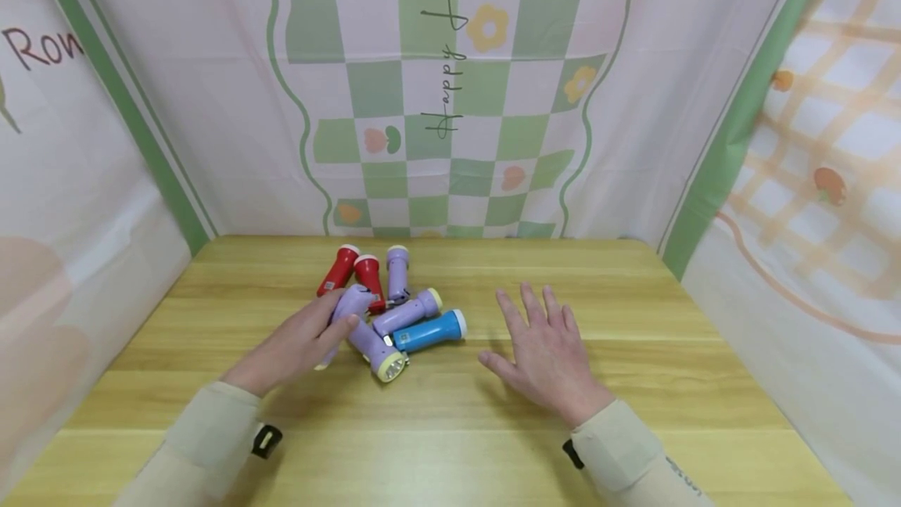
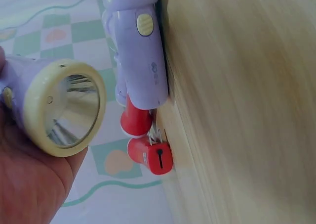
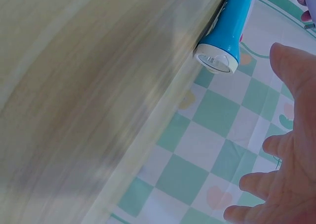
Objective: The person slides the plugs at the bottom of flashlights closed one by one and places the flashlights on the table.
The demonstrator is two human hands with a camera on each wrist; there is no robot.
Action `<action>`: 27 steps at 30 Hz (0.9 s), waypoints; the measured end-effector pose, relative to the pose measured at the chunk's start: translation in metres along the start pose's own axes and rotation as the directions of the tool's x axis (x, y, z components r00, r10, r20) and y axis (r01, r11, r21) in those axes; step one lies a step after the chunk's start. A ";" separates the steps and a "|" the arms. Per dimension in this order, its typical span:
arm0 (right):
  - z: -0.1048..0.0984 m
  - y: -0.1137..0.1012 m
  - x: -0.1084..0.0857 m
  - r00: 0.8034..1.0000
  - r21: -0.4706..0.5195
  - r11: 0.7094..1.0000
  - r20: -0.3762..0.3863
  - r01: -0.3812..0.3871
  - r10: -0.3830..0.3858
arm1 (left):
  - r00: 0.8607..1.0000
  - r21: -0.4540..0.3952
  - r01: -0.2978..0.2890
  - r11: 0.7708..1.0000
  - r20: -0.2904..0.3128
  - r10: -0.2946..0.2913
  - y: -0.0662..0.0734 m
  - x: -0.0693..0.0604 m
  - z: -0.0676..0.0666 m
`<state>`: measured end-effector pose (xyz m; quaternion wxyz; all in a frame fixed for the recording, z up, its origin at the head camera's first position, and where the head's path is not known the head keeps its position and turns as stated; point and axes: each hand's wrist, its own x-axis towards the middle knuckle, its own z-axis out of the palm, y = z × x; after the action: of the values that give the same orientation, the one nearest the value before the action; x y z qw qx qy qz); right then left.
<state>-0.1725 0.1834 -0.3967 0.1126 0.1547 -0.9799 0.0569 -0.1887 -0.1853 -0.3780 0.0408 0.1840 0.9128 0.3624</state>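
My left hand (image 1: 299, 343) grips a purple flashlight (image 1: 354, 302) with a cream rim, lifted at the left of a loose group of flashlights. Its clear lens faces the camera in the left wrist view. Just beside it, a purple flashlight (image 1: 368, 341) lies with its lens toward me. Another purple flashlight (image 1: 410, 313) and a blue flashlight (image 1: 428, 332) point to the right. Behind them are a purple flashlight (image 1: 397, 272) and two red ones, a left red flashlight (image 1: 339, 271) and a right red flashlight (image 1: 369, 278). My right hand (image 1: 545, 354) is spread, holding nothing, to the right of the blue flashlight.
The wooden table (image 1: 457, 444) carries the whole group left of its middle. At its back edge hangs a checkered cloth (image 1: 486, 84), with more printed cloth (image 1: 838, 202) along the right and left sides.
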 end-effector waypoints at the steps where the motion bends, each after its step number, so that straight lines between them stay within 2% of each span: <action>1: 0.000 0.000 0.000 1.000 0.001 1.000 0.000 0.000 0.000 | 1.000 -0.016 0.001 1.000 0.003 -0.001 0.001 0.000 0.001; 7: 0.000 0.000 0.000 1.000 0.001 1.000 0.000 0.004 -0.004 | 0.999 -0.067 -0.034 0.997 0.002 0.034 0.003 0.001 0.007; 19: 0.000 -0.001 0.001 1.000 0.006 1.000 -0.011 0.014 -0.014 | 0.997 -0.040 -0.078 0.996 -0.021 0.077 0.009 0.005 0.016; 27: -0.002 -0.003 0.002 0.998 0.012 0.999 -0.037 0.040 -0.040 | 0.980 0.028 -0.178 0.984 -0.088 0.180 0.020 0.007 0.023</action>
<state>-0.1725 0.1803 -0.3938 0.1309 0.1741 -0.9739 0.0639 -0.1839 -0.1544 -0.3808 -0.0351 0.2492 0.8970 0.3633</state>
